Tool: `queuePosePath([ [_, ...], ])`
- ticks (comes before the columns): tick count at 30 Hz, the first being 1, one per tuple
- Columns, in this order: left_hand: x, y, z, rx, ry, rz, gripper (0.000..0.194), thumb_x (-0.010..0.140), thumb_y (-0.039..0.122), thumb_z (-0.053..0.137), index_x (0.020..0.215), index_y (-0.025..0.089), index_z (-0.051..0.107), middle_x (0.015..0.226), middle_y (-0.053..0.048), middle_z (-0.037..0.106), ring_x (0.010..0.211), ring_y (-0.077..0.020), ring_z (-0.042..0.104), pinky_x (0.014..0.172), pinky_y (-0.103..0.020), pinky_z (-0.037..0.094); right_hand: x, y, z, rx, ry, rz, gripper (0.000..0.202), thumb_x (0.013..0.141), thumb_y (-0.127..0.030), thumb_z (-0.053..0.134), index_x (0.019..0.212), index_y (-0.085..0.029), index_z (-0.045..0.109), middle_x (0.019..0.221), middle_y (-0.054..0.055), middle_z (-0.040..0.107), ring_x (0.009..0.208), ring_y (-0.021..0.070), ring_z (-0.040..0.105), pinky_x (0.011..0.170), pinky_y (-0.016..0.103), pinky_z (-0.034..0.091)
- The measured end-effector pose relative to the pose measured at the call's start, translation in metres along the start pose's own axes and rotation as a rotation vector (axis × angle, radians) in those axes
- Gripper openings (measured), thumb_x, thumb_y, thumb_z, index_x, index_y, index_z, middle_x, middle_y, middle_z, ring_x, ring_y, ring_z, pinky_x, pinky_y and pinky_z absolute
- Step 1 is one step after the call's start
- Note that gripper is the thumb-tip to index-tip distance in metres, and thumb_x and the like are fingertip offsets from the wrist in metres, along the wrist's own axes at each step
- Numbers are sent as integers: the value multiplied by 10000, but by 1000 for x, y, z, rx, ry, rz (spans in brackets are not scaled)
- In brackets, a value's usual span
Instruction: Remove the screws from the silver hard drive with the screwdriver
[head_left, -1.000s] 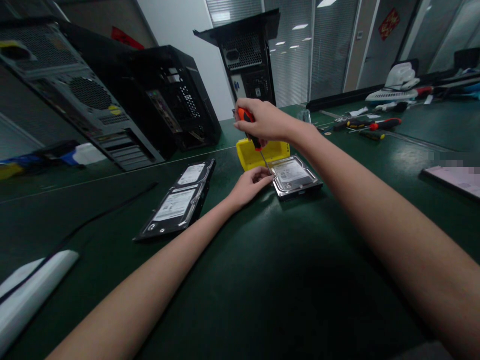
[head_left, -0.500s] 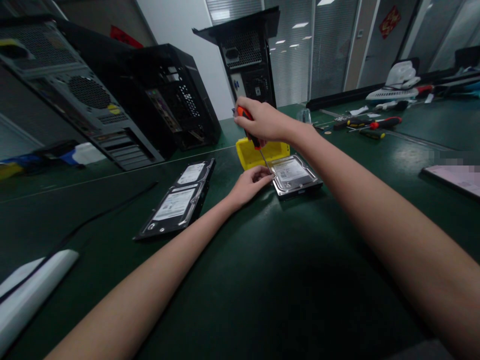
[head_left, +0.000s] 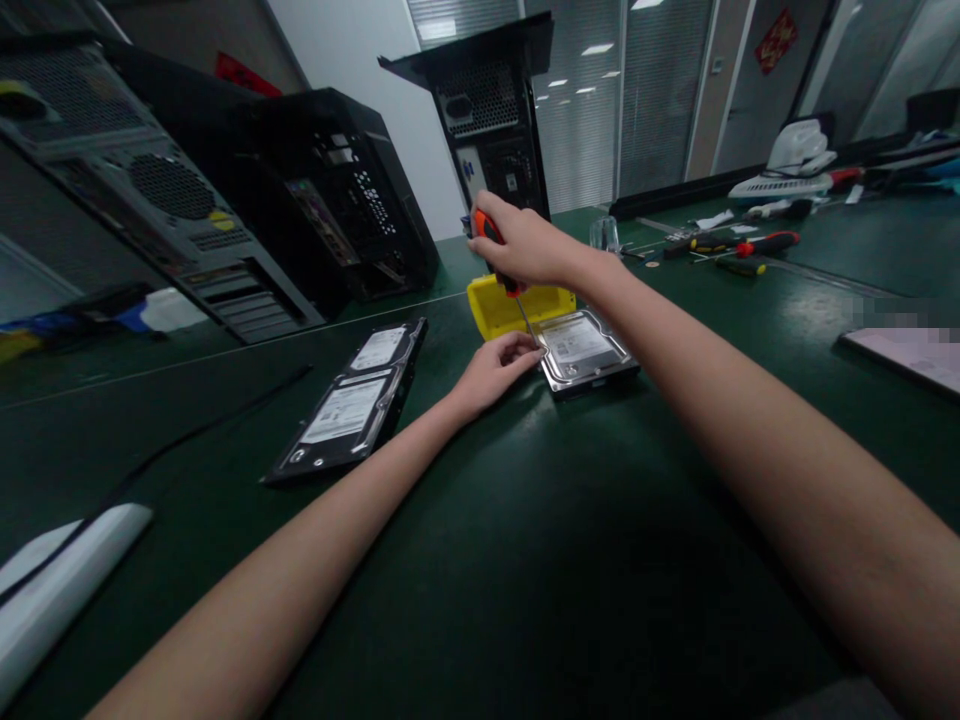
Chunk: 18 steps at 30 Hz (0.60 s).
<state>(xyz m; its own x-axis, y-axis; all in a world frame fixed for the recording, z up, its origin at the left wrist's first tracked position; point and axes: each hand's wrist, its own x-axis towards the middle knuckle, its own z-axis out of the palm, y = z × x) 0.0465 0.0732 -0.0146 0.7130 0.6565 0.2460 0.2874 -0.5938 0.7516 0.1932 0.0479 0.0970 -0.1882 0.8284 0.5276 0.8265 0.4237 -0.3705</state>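
Note:
My right hand (head_left: 521, 245) is wrapped round the orange-and-black handle of a screwdriver (head_left: 488, 227). The thin shaft slants down to the left edge of a silver hard drive (head_left: 581, 345) with a white label, lying flat on the table. Low at that same edge, my left hand (head_left: 491, 373) has its fingers curled and its thumb and fingertips against the drive, close to the screwdriver's tip. What the tip rests on is too small to make out. Behind the drive stands an open yellow case (head_left: 491, 310), partly hidden by my right hand.
Two more hard drives (head_left: 345, 408) lie end to end left of my left forearm. Computer cases (head_left: 180, 190) stand at the back left, another (head_left: 491, 130) behind my right hand. Screwdrivers (head_left: 769, 243) and a clear cup (head_left: 604, 234) are at the right rear. A black cable (head_left: 195, 432) crosses the left side.
The whole view has shifted slightly, so everything sits a little farther left. Both hands keep their places at the hard drive, the screwdriver still in my right hand.

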Motion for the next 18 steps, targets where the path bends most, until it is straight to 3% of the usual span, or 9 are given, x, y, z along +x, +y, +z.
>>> queuePosePath([
  [18,3,5,1,4,-2,-19,327,823,401,574,988,121,615,941,-74,638,818,-165,576,765,-306,452,3,12,2,-2,27,3,326,883,-325,345,1148,-149,417,923,111,571,849,240,595,791,377,435],
])
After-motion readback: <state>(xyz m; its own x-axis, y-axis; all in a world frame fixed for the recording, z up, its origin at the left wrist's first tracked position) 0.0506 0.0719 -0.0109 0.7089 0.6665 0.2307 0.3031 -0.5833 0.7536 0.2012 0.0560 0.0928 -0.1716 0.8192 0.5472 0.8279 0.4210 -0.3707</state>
